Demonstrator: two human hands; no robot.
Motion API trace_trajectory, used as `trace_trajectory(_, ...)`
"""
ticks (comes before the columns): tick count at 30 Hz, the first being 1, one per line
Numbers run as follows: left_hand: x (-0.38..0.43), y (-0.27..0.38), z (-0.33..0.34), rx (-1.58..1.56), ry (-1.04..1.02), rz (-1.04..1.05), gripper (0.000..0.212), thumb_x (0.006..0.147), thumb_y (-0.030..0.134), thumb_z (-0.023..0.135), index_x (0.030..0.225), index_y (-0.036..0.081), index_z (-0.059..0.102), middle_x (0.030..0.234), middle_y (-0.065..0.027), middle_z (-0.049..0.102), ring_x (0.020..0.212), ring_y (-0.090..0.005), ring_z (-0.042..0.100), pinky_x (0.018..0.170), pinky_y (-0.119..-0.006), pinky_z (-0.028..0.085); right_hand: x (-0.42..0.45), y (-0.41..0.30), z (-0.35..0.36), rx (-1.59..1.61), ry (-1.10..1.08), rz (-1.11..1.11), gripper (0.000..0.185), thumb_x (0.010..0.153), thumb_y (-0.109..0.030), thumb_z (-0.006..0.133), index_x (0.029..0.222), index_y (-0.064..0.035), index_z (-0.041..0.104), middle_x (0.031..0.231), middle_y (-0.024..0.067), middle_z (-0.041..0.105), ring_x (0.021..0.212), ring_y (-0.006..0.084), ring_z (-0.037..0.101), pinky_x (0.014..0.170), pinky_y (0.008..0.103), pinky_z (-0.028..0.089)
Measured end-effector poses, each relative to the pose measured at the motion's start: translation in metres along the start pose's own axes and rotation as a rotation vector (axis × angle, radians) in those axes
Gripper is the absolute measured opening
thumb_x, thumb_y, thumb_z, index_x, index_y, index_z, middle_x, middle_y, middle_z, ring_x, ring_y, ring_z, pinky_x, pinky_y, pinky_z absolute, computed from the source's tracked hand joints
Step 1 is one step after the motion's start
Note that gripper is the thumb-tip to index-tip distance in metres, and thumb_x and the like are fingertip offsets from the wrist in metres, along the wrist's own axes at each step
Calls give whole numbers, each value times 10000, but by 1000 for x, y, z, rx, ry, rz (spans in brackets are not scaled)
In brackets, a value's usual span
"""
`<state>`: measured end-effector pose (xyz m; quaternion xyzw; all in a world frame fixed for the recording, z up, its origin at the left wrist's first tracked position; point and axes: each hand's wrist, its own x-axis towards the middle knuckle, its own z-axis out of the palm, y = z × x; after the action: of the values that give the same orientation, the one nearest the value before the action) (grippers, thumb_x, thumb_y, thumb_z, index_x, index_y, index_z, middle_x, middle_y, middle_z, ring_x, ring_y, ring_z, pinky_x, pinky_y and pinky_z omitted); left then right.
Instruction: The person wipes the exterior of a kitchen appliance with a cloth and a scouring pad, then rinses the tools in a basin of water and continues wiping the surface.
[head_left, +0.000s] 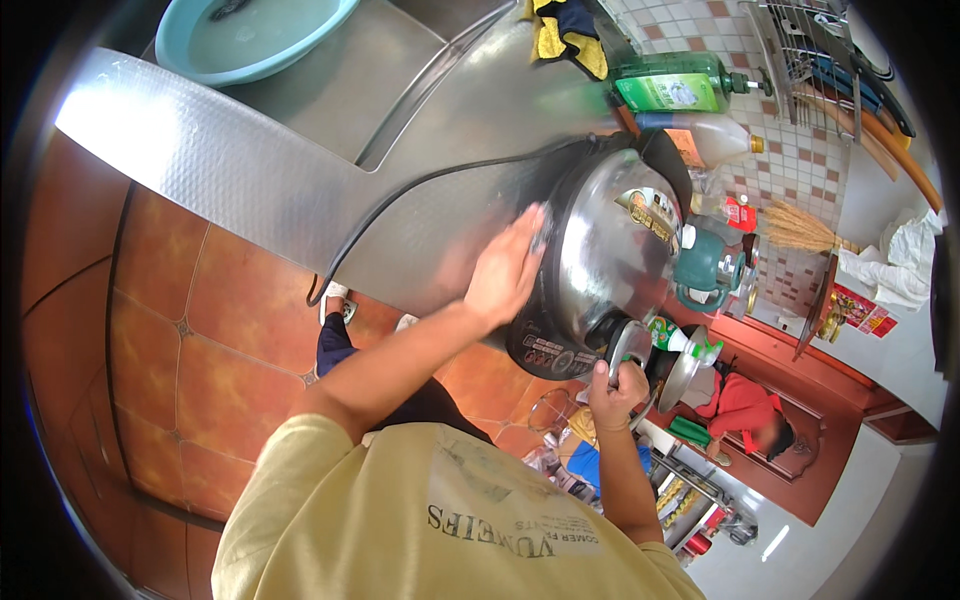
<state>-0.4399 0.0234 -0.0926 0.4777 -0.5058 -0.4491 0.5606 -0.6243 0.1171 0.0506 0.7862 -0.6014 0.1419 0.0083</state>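
An electric pressure cooker (555, 345) with a shiny steel lid (615, 240) sits tilted in view on the steel counter, its button panel towards me. My right hand (619, 390) is closed around the lid handle (628, 349). Against the cooker's dark side lies my left hand (506, 270), fingers extended and close together. Something small and grey shows at its fingertips, too blurred to name. A black power cord (420, 184) runs from behind the cooker across the counter and over its front edge.
A light-blue basin (300, 58) of cloudy water stands in the sink. Along the tiled wall are a yellow-and-black cloth (566, 37), a green pump bottle (667, 82) and a plastic jug (709, 140). A spray bottle (671, 335) is beside the cooker. A person in red (750, 412) is farther off.
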Motion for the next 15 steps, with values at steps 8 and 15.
trace_trajectory(8,-41,-3,-15,-8,-100,60,488,805,-9,562,1286,-2,480,1350,-213,459,1233,-375,450,1043,-429,361,1,0,4,7,40,15,416,760,-173,695,547,-74,352,488,89,333,436,281,389,445,379,269)
trace_trajectory(15,-106,10,-29,6,-219,96,633,725,-98,574,1334,14,442,1388,-202,414,1267,-388,409,1065,-426,340,2,-1,3,-8,55,3,424,758,-188,709,549,-75,357,487,82,337,436,280,385,443,376,268)
